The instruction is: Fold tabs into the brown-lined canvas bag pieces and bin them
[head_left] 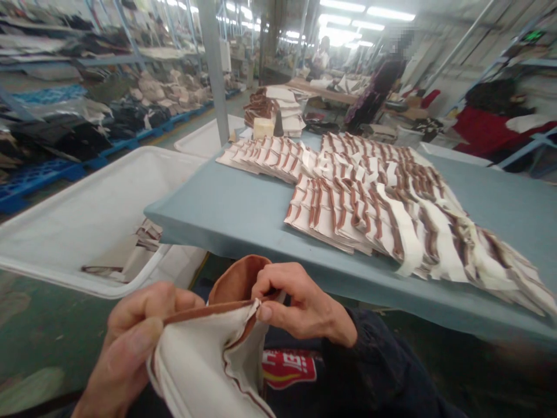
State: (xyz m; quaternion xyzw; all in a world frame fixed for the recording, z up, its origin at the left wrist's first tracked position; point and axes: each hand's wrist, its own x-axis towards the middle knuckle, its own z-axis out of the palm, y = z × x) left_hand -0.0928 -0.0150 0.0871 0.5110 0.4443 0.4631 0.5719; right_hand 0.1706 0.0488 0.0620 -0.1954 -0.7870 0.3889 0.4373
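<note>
Held close to my body is a sewn fabric piece [204,348], off-white with brown edging and a brown flap curling up behind. My left hand [134,342] is closed on its left edge, thumb on top. At the upper right corner, near a seam, my right hand [300,302] pinches the same piece between thumb and fingers. The lower part of the piece runs out of the bottom of the view. Beyond my hands, rows of similar off-white and brown pieces [343,203] overlap on a blue-grey table [226,203].
A white plastic bin [87,203] with a few fabric pieces inside stands left of the table. Farther back are a folded stack [282,110] and a metal post [215,69]. A person [378,87] stands beyond the table. Shelves with fabric bundles [169,93] line the left.
</note>
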